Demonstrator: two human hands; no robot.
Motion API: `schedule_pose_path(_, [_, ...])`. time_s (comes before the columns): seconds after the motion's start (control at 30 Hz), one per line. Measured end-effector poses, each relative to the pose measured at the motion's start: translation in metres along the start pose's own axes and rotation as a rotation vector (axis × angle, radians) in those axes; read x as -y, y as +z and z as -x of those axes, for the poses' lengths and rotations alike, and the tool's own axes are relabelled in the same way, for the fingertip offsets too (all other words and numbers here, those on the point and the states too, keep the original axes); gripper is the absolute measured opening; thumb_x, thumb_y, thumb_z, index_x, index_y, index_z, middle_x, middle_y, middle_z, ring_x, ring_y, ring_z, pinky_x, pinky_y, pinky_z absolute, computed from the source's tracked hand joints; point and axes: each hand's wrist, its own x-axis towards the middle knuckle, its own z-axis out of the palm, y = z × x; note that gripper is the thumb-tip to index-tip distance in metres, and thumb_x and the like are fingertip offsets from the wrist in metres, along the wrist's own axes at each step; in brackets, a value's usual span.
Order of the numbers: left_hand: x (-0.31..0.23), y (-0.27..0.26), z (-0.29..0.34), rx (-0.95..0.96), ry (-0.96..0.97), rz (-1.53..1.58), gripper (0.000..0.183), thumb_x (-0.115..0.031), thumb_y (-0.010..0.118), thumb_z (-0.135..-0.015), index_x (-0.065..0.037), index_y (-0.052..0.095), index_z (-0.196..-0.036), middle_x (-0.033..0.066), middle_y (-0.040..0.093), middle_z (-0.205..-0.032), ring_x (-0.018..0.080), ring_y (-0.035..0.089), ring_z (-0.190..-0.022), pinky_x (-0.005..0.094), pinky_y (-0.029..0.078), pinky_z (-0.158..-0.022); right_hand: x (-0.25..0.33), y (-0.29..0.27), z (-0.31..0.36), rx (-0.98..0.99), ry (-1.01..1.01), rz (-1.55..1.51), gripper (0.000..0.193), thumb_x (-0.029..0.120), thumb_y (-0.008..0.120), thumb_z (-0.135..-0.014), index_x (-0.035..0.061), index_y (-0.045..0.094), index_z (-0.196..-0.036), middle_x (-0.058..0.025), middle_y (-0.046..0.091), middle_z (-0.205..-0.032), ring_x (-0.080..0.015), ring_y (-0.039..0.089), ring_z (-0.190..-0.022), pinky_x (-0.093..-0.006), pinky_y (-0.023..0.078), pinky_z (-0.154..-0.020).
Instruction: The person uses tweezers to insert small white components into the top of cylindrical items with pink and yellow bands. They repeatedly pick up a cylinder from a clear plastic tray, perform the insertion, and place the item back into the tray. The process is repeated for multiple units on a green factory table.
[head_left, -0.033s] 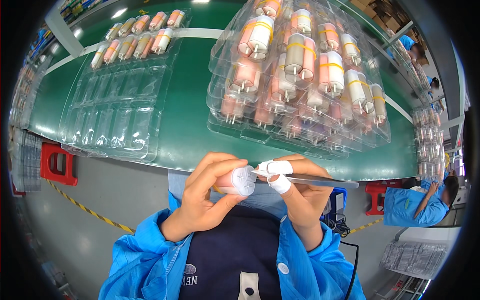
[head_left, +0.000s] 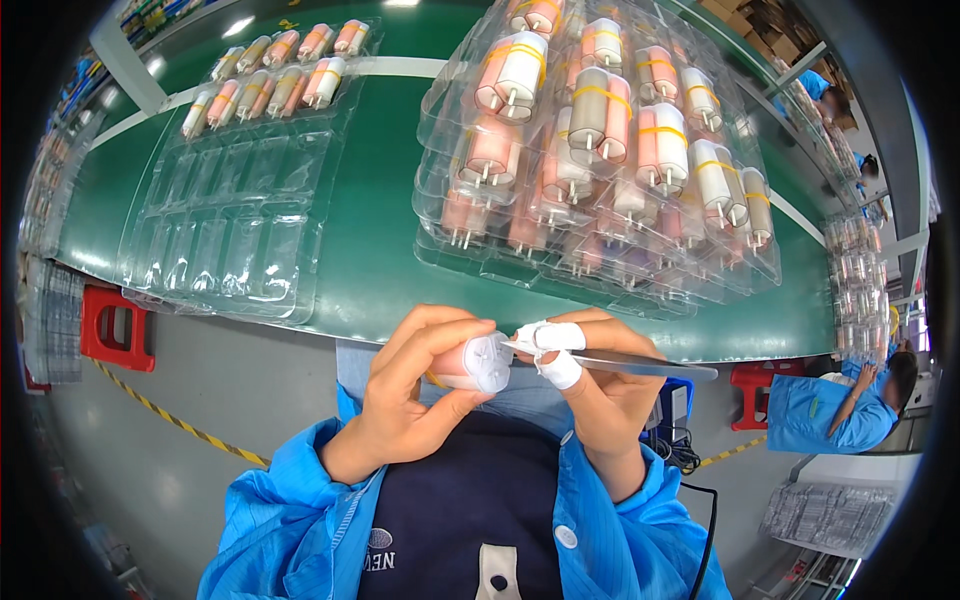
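Observation:
Just past the bench's front edge, my left hand point(head_left: 415, 385) is closed round a bundle of pink and white cylinders point(head_left: 455, 368) with a yellow band, its white end turned to the right. My right hand point(head_left: 605, 380), with white tape wrapped on the thumb and a finger, pinches slim metal tweezers point(head_left: 640, 364). The pointed tip is at the bundle's white end; whether it touches cannot be made out. Beyond my hands, stacked clear plastic trays point(head_left: 440, 215) hold several similar banded bundles point(head_left: 600, 115), pink, white and grey, with short white pins sticking out.
A clear tray point(head_left: 225, 215) lies on the green bench point(head_left: 375, 200) at the left, banded cylinders point(head_left: 270, 90) in its far rows. Red stools point(head_left: 118, 328) stand below the bench. A person in blue point(head_left: 835, 410) is at the right, near more stacked trays point(head_left: 825, 515).

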Motion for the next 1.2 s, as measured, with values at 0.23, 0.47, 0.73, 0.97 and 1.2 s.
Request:
schedule_pose_path(0.23, [0.0004,-0.001,0.0,0.021,0.004,-0.012,0.046,-0.006,0.073,-0.076,0.004,0.057,-0.119,0.0175,0.057,-0.107,0.0255,0.058,-0.096,0.0321,0.047,-0.08,-0.0013,-0.0012,-0.0002,0.026,-0.042,0.05,0.018,-0.002,0.071,-0.076,-0.0013,0.069,-0.094,-0.0156,0.068,-0.09,-0.0184,0.066,-0.078,-0.0272,0.052,-0.066])
schedule_pose_path(0.47, [-0.0005,-0.0013,0.0002,0.026,-0.009,-0.001,0.047,-0.006,0.073,-0.076,0.004,0.057,-0.119,0.0176,0.057,-0.107,0.0261,0.058,-0.095,0.0323,0.047,-0.08,-0.0009,-0.0022,0.0008,0.036,-0.048,0.065,0.018,-0.003,0.071,-0.076,-0.0019,0.069,-0.094,-0.0158,0.068,-0.09,-0.0186,0.066,-0.078,-0.0271,0.052,-0.066])
schedule_pose_path(0.73, [-0.0001,-0.0018,0.0006,0.023,-0.006,-0.012,0.047,-0.005,0.073,-0.074,0.004,0.057,-0.118,0.0177,0.057,-0.107,0.0265,0.058,-0.095,0.0328,0.047,-0.08,-0.0017,-0.0016,0.0009,0.04,-0.047,0.059,0.018,-0.004,0.07,-0.076,-0.0022,0.069,-0.094,-0.0162,0.068,-0.09,-0.0187,0.066,-0.078,-0.027,0.052,-0.066])
schedule_pose_path(0.97, [0.0001,-0.0002,0.0009,0.005,-0.008,-0.022,0.047,-0.004,0.073,-0.074,0.004,0.057,-0.118,0.018,0.057,-0.106,0.0272,0.059,-0.095,0.0332,0.047,-0.081,0.0002,0.0006,-0.0001,0.039,-0.047,0.123,0.017,-0.004,0.07,-0.076,-0.0018,0.069,-0.093,-0.0154,0.068,-0.089,-0.0185,0.066,-0.078,-0.0267,0.052,-0.065])
schedule_pose_path(1.2, [-0.0001,-0.0006,0.0006,0.008,-0.008,-0.029,0.047,-0.004,0.073,-0.074,0.004,0.058,-0.118,0.0181,0.058,-0.106,0.0275,0.059,-0.094,0.0335,0.047,-0.08,0.0011,0.0009,0.0013,0.019,-0.009,0.092,0.017,-0.002,0.071,-0.076,-0.001,0.069,-0.093,-0.0152,0.069,-0.089,-0.0188,0.066,-0.078,-0.0272,0.052,-0.066])
